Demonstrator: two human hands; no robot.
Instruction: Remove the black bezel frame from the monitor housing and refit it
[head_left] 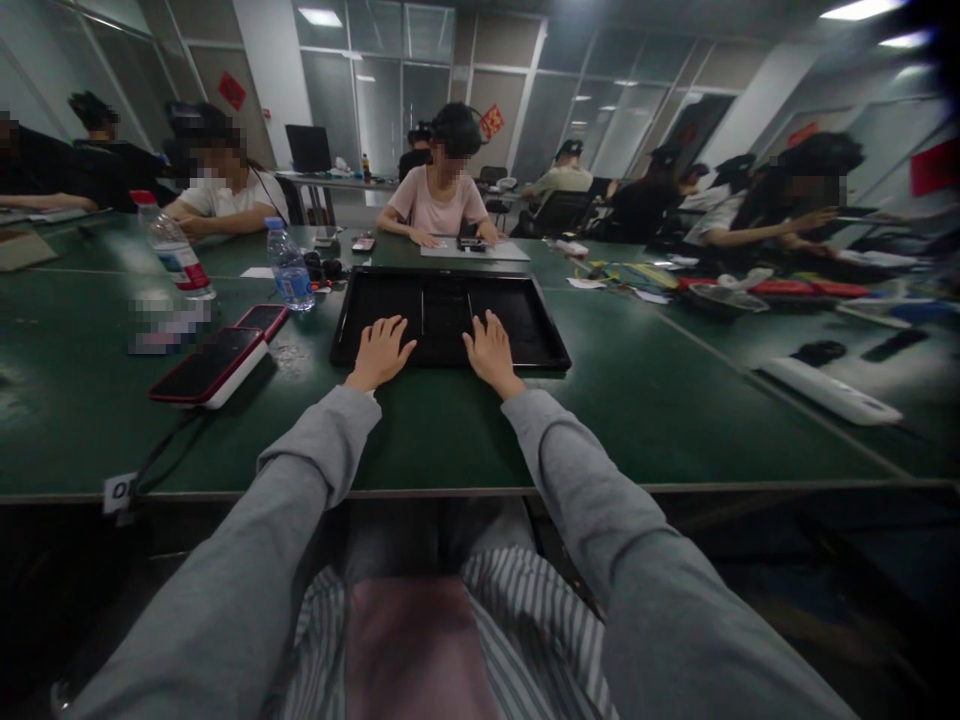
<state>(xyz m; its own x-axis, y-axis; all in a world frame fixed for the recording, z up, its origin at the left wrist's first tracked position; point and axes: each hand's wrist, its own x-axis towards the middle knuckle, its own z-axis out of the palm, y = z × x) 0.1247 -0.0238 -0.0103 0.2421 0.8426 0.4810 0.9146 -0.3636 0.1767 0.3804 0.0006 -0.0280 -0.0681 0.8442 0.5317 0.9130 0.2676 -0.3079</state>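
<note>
A black rectangular tray (529,350) with raised rims and inner dividing lines lies flat on the green table in front of me. Over its near left part is my left hand (381,352), palm down, fingers spread and holding nothing. My right hand (491,350) is over the near edge right of the middle, also palm down with fingers apart and nothing in it. Whether the palms rest on the rim or hover just above it, I cannot tell.
Left of the tray stand a blue-capped water bottle (291,268) and a red-capped bottle (176,250). Nearer lie red-edged phones (214,362) with a cable. A white elongated device (831,390) lies at right. Across the table (645,420) sits a person in pink (442,200).
</note>
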